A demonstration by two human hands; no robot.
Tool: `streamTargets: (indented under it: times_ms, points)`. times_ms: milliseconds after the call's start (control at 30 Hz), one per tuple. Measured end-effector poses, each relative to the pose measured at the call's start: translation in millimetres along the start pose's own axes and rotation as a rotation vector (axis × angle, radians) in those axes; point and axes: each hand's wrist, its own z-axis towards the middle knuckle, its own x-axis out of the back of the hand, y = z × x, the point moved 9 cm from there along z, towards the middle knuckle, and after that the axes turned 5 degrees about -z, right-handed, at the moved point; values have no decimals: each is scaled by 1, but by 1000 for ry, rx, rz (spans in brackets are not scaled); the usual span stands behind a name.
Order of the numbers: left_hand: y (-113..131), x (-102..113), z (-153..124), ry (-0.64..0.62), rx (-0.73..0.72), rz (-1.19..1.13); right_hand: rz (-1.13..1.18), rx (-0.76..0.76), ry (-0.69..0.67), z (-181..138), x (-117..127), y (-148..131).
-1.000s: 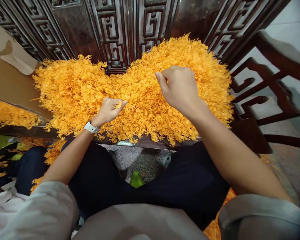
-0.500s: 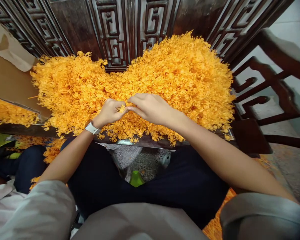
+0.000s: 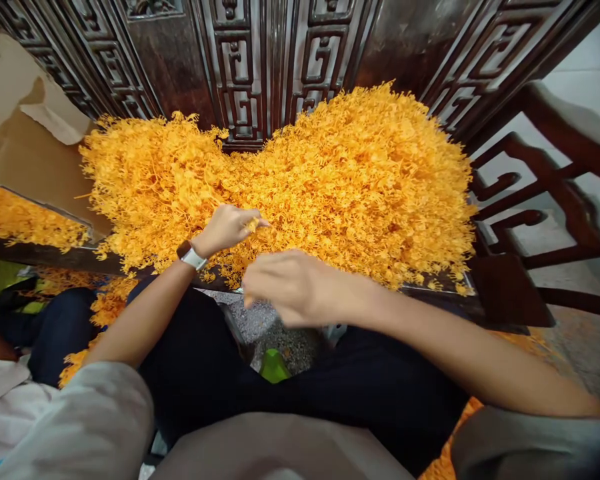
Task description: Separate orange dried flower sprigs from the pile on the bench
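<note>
A large heap of yellow-orange curly plastic pieces [image 3: 350, 173], flower-like in shape, covers the dark wooden bench in front of me. My left hand [image 3: 233, 227], with a watch [image 3: 194, 255] on its wrist, is over the heap's front part. Its thumb and fingers pinch a small yellow plastic piece [image 3: 253, 225]. Nearer to my body, my right hand [image 3: 293, 287] is over the bench's front edge, apart from the left. Its fingers are curled closed and blurred by motion; what they hold, if anything, I cannot make out.
Behind the heap rises a carved dark wood panel [image 3: 275, 60]. At left stands a cardboard sheet [image 3: 40, 160], with more yellow pieces beyond it. A wooden chair [image 3: 545, 200] is at right. Beside me at left sits another person [image 3: 63, 327]. Something green [image 3: 274, 367] shows between my legs.
My right hand has drawn away from the left, back towards my body and down past the bench edge. My left hand keeps its pinch on the yellow piece. The view has shifted slightly.
</note>
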Motion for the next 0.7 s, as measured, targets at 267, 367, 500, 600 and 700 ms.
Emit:
streamTargets:
  times_ms: [267, 367, 500, 600, 700]
  points:
    - [-11, 27, 1, 304, 148, -102, -126, -550, 447, -48, 76, 112]
    - [2, 6, 1, 216, 130, 11, -242, -696, 407, -64, 69, 146]
    - [12, -17, 3, 148, 88, 139, -210, -462, 40, -32, 12, 117]
    - [18, -23, 5, 129, 69, 84, -250, -403, -133, -17, -24, 103]
    - [22, -21, 3, 118, 81, -65, -246, -427, -124, -18, -35, 114]
